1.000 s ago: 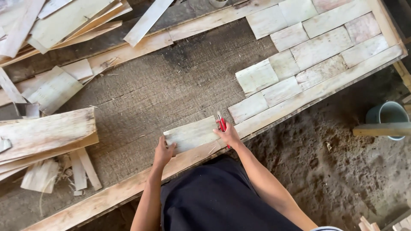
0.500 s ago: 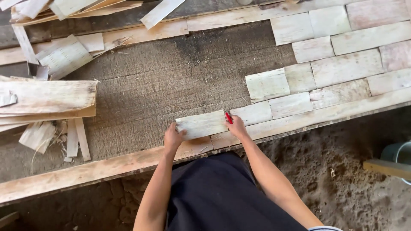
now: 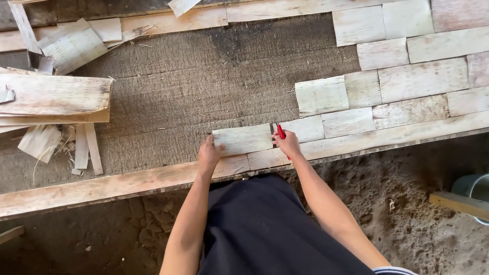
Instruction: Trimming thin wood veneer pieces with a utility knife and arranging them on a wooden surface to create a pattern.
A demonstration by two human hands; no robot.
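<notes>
A pale sheet [image 3: 242, 140] is pressed flat at its 9 o'clock edge by the left hand [image 3: 209, 154]; a red pen [image 3: 281, 133] is gripped by the right hand [image 3: 288, 144] at 3 o'clock.

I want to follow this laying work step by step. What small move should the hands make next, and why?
Probably slide the pale sheet right until it meets the laid piece. The left hand presses its left end, the right hand holds a red tool at the small gap between them.
</notes>
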